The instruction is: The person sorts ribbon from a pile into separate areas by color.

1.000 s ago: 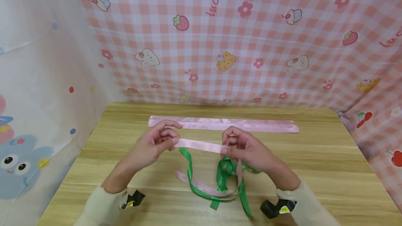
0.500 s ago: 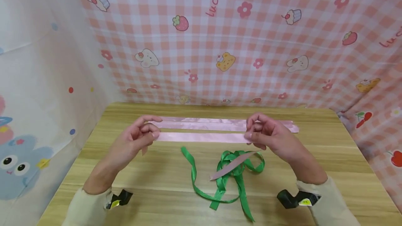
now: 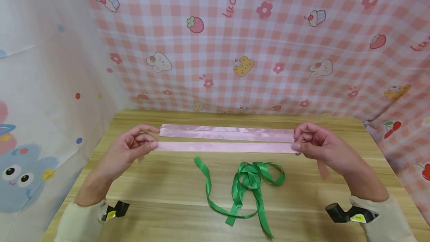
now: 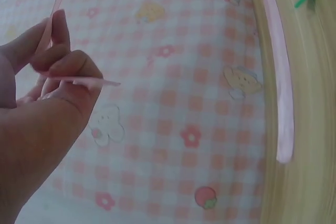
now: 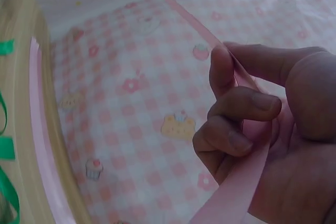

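Pink satin ribbon (image 3: 223, 147): running taut and flat across mid-frame, above the table (image 3: 161, 204).
Left hand (image 3: 129, 148): pinching the ribbon at centre left, thumb against finger; a short tail is sticking out behind.
Right hand (image 3: 325, 148): pinching it at centre right, tail hanging below.
Hand spacing: wide, probably holding the ribbon straight and untwisted.
Pink strips (image 3: 218, 133): lying side by side just beyond, maybe aligned for neatness; count is hard to make out.
Green ribbon (image 3: 249, 182): lying loosely looped, lower middle.
Strips' right end: hiding behind the right hand; right wrist view is cropping it too.
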`<state>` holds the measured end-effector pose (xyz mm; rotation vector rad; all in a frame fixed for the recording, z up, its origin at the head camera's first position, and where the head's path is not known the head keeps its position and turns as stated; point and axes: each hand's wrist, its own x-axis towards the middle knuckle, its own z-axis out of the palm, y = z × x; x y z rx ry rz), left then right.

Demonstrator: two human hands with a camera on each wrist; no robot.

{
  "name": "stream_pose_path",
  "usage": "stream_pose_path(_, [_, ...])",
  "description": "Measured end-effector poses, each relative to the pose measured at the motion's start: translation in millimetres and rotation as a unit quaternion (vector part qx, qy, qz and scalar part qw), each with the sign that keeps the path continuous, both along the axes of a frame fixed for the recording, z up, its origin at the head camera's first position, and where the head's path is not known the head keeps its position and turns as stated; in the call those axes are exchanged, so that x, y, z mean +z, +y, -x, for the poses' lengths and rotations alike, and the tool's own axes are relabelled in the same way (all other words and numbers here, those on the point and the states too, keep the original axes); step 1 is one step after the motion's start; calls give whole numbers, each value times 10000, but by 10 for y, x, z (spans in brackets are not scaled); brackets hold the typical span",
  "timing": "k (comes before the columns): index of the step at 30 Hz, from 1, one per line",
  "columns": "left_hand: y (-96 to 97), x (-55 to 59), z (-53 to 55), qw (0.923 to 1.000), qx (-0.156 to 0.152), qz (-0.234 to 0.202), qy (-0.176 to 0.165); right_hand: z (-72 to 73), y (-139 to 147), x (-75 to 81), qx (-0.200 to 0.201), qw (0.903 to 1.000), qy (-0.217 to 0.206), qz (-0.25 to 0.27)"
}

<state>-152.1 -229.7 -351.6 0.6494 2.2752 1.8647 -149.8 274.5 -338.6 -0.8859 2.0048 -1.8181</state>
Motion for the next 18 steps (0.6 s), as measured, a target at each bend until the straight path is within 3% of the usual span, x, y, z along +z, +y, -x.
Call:
stream_pose_path(5, [-92,-70,57,9996,-127,89,-231,1,212,-87,-54,9999,0,-139])
stream_pose_path(9, [-153,-127,107,9983,75,437,-370,4,393,-146,-157,9995,-120,-266])
stream_pose_path(18, [-305,-314,240,9966,145,548,-591,41,746,-307,-494,9982,-336,-49])
